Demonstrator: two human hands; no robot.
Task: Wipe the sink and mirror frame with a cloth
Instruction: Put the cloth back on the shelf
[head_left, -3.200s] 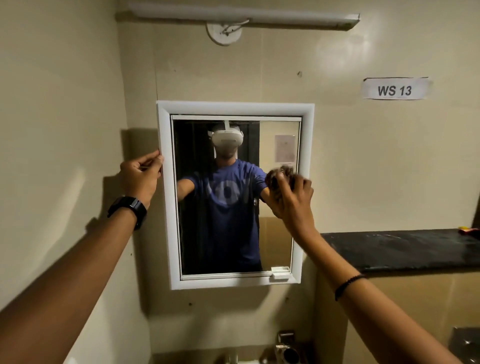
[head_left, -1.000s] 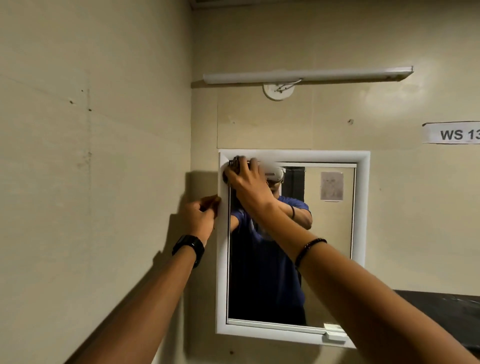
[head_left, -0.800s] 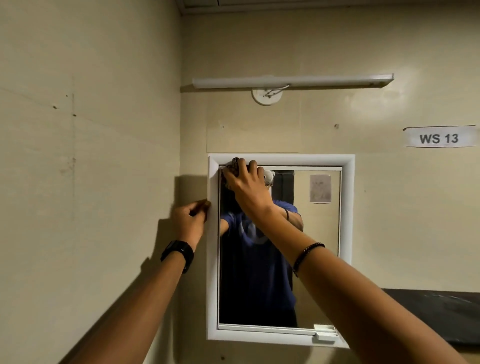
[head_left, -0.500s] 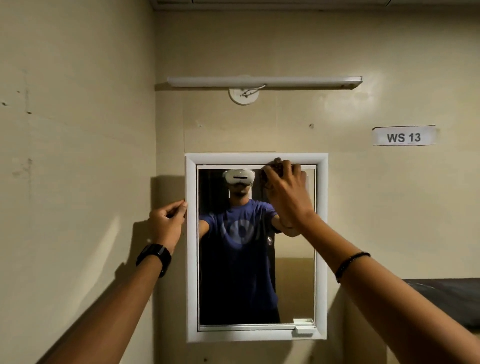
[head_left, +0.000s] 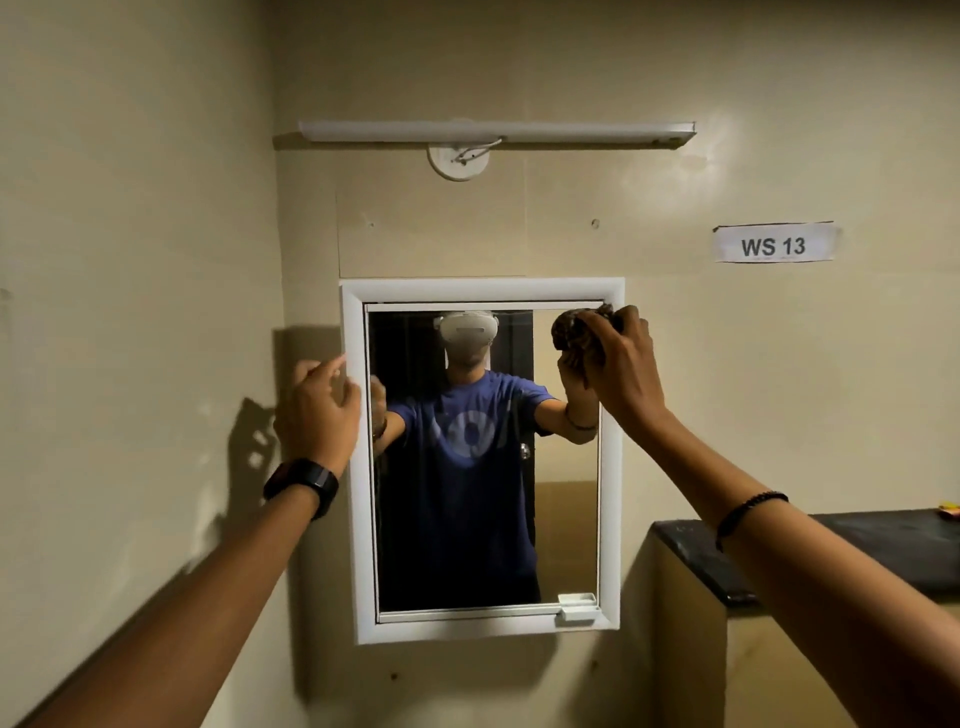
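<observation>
I am reporting from left to right. My left hand (head_left: 318, 410) is hanging just beside the left rail of the frame (head_left: 356, 467), fingers loosely spread and holding nothing; whether the raised forefinger is touching the rail I cannot tell. A watch (head_left: 302, 487) is sitting on that wrist, and the forearm is rising from the lower left corner.

The mirror (head_left: 483, 462) is hanging upright on the wall, below the light (head_left: 496, 132). The sink is not showing in this view.

My right hand (head_left: 621, 371) is closed around the cloth (head_left: 576, 338), a dark wad that I am pressing at the upper right corner, where the top rail is meeting the right rail. The wrist is bent back, knuckles toward me, the forearm coming up from the lower right with a bracelet (head_left: 748, 512) on it. A dark counter (head_left: 883, 551) is lying beyond that arm, and a label (head_left: 774, 244) is sitting higher on the wall.

Judgement: the step in hand is wiping the frame at that corner. To do it well, I am advising steady pressure through the fingertips, working the wad into the inner groove, then drawing it down the right rail in one pass. The left hand would serve better flat on the left rail, steadying the frame. The wad may smear the glass if it is straying inward.
</observation>
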